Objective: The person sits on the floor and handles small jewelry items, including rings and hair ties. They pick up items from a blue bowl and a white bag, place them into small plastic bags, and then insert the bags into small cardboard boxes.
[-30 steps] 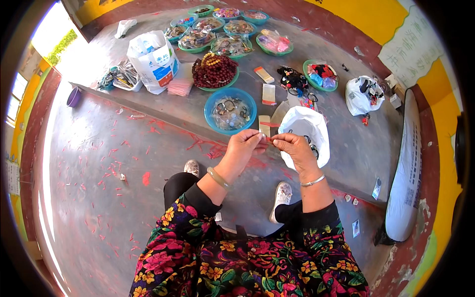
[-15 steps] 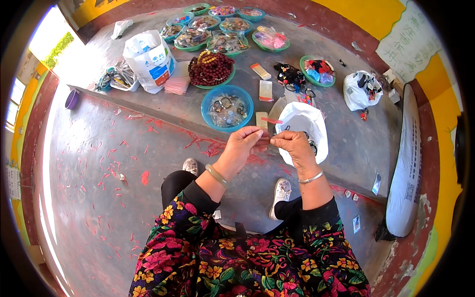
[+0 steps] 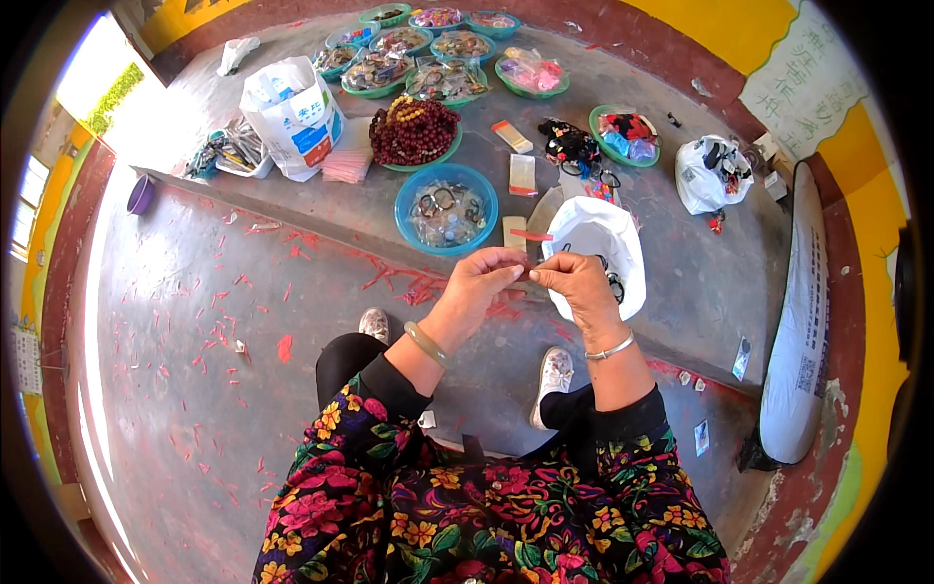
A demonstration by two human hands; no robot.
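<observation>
My left hand (image 3: 477, 288) and my right hand (image 3: 578, 290) meet fingertip to fingertip above the edge of the raised floor. Both are closed in a pinch on something small and thin, too small to make out. Just beyond the fingertips a short red strip (image 3: 532, 236) shows; I cannot tell whether it touches the fingers. Right behind my right hand stands an open white plastic bag (image 3: 628, 255) with black ring-shaped items inside. A blue basin (image 3: 407, 232) of bracelets and small clear packets stands beyond my left hand.
Red-brown bead strands (image 3: 413, 141) fill a green basin left of centre. A white shopping bag (image 3: 292, 122) stands beside pink sheets (image 3: 347, 165). Several basins of packets line the back. A long white sack (image 3: 793, 331) leans at the right. Red scraps (image 3: 285, 348) litter the lower floor.
The fingertips of both hands have shifted slightly, still pinched together. My left fingers have curled a little differently; everything else looks the same.
</observation>
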